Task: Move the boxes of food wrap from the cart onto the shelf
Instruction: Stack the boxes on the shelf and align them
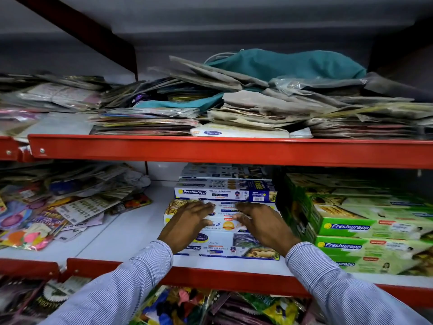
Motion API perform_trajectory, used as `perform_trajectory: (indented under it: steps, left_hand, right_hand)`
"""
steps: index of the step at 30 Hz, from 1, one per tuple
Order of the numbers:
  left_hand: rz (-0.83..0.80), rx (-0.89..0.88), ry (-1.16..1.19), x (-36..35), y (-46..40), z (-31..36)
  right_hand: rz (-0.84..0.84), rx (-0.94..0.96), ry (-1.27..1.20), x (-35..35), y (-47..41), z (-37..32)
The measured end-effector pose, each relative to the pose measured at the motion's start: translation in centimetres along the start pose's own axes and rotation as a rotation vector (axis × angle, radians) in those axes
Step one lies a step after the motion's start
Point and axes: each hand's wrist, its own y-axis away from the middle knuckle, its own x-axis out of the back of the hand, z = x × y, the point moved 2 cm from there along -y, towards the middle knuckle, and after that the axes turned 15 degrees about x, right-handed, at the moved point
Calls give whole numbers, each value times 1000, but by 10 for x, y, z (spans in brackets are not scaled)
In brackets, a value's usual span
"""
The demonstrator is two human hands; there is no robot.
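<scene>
Blue-and-white Freshwrapp foil boxes [225, 194] are stacked on the white middle shelf [131, 233], with a lower row of boxes [222, 248] in front near the shelf's red front lip. My left hand [187, 225] lies flat on the top front boxes at their left side, fingers spread. Flat on the same boxes at their right side rests my right hand [262, 225], its fingers apart. Neither hand wraps around a box. The cart is out of view.
Green Freshwrapp boxes [365, 227] are stacked tight against the right of the blue stack. Party packets and balloons [58, 212] crowd the shelf's left part. The red upper shelf edge [229, 150] hangs low overhead, loaded with paper bags and teal cloth [285, 64]. More packets fill the shelf below.
</scene>
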Motion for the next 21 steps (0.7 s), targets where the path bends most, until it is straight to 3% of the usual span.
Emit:
perform_trajectory:
  steps: [8,11,15,21]
  left_hand:
    - [-45,77,-156,1,15,4]
    - [64,96,-213,5,40,10]
    - [210,132,-190,0,96,21]
    - [109,225,-132,-45,215,24]
  right_hand:
    - [-51,10,54,2,4,-5]
    - [-45,22,187,-2,18,-17]
    - [142,-11,288,-15,58,-50]
    - [143,-67,282,-79,150,-105]
